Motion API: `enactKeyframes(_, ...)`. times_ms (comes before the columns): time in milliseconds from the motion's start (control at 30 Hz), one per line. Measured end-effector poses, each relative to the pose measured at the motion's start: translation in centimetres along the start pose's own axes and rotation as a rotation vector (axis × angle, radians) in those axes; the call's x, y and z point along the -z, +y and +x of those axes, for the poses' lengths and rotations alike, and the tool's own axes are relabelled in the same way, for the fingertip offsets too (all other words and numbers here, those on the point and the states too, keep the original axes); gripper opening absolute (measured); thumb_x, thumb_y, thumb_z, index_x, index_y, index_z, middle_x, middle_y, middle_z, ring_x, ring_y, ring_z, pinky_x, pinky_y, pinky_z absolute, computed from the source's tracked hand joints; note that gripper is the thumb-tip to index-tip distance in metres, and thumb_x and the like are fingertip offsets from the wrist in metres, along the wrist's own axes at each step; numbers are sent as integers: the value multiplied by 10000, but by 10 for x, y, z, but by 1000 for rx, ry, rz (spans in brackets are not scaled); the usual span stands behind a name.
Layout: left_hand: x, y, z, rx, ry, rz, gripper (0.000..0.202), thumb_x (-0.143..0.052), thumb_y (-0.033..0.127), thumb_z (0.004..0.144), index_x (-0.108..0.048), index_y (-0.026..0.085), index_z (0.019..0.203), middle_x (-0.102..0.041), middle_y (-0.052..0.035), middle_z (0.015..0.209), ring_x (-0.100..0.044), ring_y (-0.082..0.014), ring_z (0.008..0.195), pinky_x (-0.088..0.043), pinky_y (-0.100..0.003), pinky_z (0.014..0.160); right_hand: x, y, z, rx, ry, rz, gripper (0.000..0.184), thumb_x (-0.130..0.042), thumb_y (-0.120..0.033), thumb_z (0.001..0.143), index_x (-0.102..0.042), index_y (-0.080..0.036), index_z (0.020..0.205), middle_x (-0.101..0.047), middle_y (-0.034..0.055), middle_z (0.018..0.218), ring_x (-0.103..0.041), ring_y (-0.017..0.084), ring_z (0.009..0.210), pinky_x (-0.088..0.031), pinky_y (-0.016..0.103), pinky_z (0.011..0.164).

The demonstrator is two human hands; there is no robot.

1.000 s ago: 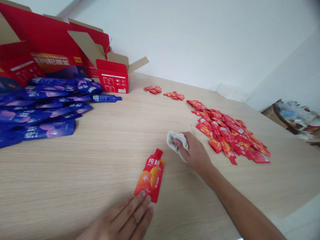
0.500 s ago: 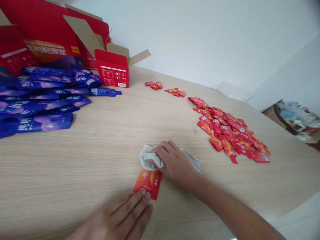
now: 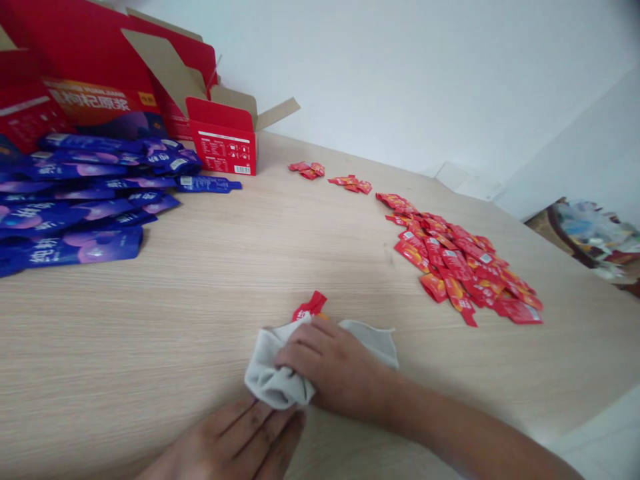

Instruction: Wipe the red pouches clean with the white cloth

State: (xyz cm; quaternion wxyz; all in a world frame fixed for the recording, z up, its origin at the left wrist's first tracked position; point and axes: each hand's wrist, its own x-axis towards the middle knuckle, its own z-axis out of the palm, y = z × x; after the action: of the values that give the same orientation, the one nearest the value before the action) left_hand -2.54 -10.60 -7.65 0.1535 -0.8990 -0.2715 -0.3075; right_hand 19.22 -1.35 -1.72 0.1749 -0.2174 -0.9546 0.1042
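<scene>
Right hand [image 3: 335, 370] closed over white cloth [image 3: 277, 373] atop red sachet [image 3: 310, 305], left hand [image 3: 225, 443] open flat touching cloth edge, red sachet pile [image 3: 455, 270] well right, blue sachets [image 3: 85, 200] well left

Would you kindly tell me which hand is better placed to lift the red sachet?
Probably the left hand: it lies right by the white cloth covering the red sachet, while the right hand is pressed on that cloth.
</scene>
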Motion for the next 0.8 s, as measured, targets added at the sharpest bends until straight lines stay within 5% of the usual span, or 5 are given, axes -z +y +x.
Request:
enactKeyframes(133,-2,-1,-8,-44,17,23,419,-333,197,1084,-697,164,1290,-723,-63,1321,-619,-203,1304,-213,-383,1300,-1,23,6,-156,19,-74,133,-630,-269,1025,-615,-209,1144,-680,63,1117,-595,242,1055,-513,401,984)
enactKeyframes(333,14,-9,-1,-153,-162,106,458,-284,165,1101,-624,142,1407,-673,-73,1411,-592,-228,1350,-159,-434,1309,17,65,5,-332,76,-268,149,-599,-209,1022,-604,-190,1170,-663,114,1139,-591,287,1053,-527,451,941)
enactKeyframes(500,19,-8,5,-118,-146,67,465,-285,113,1085,-672,152,1339,-713,-47,1348,-639,-196,1283,-126,-413,1315,22,38,-2,-269,338,-114,136,-579,-242,1039,-577,-214,1172,-656,94,1113,-612,245,1019,-529,391,897)
enactKeyframes(667,18,-8,4,-100,-130,32,439,-305,151,1094,-673,145,1333,-727,-59,1315,-672,-187,1218,-171,-390,1304,-1,2,-3,18,12,-24,76,-572,-220,1046,-618,-227,1106,-687,43,1038,-614,206,980,-526,345,893)
enactKeyframes(800,17,-9,3,-113,-141,53,461,-279,151,1102,-657,140,1367,-672,-92,1410,-612,-211,1326,-253,-382,1283,-8,21,4,-102,3,-86,135,-614,-284,1033,-623,-206,1144,-681,65,1105,-605,232,1044,-520,393,967)
